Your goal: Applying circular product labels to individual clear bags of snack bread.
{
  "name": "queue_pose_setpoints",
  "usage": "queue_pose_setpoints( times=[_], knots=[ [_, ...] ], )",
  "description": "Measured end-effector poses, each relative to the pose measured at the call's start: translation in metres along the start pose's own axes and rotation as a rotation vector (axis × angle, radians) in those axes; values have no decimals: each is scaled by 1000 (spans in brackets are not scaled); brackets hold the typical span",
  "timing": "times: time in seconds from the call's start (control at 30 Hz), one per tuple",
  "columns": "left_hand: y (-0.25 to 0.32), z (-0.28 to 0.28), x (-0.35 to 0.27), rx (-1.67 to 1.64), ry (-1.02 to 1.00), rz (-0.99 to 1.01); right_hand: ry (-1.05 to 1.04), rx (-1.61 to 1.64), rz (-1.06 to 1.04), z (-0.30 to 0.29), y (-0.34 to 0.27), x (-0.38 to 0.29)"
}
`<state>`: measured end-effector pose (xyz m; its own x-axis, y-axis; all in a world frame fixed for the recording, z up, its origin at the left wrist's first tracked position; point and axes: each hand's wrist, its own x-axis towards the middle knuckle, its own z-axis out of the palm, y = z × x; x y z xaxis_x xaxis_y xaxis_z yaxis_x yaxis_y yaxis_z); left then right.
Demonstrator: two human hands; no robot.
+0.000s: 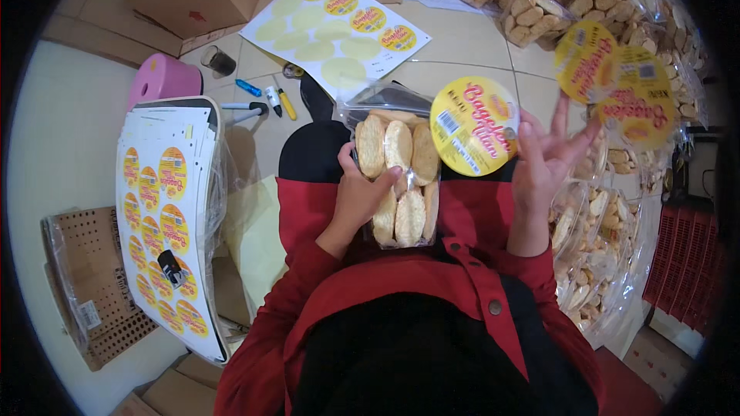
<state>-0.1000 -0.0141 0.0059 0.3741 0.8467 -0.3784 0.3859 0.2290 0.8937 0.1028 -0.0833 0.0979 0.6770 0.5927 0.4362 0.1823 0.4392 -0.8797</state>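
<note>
My left hand (359,195) grips a clear plastic bag (407,208) of oval toasted bread slices, its thumb across the front. The bag stands upright over my lap with its top flap of film loose. Just right of the bag, my right hand (537,164) holds a round yellow sticker (473,127) by its right edge. Two more yellow stickers, an upper one (585,60) and a lower one (639,98), hang from the tips of its spread other fingers. The near sticker's left edge is close to the bag's upper right side; I cannot tell whether they touch.
A partly used sticker sheet (329,32) lies ahead on the tiled floor. Markers (273,101), a dark glass (218,60) and a pink stool (166,80) are to the left, beside a stack of printed sheets (159,214). Filled bags (595,254) crowd the right side.
</note>
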Motion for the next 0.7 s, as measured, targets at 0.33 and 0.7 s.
queue_pose_setpoints(
  times=[0.33, 0.7],
  knots=[
    [19, -21, 1, 228, 151, 501, -197, 148, 215, 15, 38, -32],
    [32, -23, 0, -185, 182, 503, -212, -271, 170, 18, 44, -29]
  ],
)
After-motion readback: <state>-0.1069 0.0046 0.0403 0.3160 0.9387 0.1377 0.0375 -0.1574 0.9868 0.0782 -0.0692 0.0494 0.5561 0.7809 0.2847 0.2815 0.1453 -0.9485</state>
